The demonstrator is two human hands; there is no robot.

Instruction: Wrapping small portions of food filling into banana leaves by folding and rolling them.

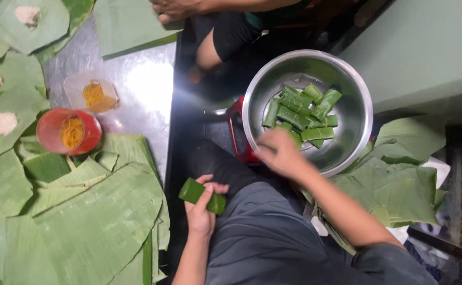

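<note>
My left hand (pixel 202 211) grips a small folded banana-leaf parcel (pixel 196 192) above my lap, just right of the table's edge. My right hand (pixel 281 154) hovers over the near rim of a steel bowl (pixel 355 105). It is blurred with its back to the camera, and nothing shows in it. Several green leaf parcels (pixel 300 113) lie in the bowl.
Large banana leaves (pixel 83 221) cover the steel table on the left, some with pale dough lumps (pixel 5 122). A red bowl (pixel 67 132) and a clear lid (pixel 91 94) hold yellow shreds. More leaves (pixel 400 184) are piled at right. Another person's hand (pixel 175 8) and knee (pixel 210 50) are at the top.
</note>
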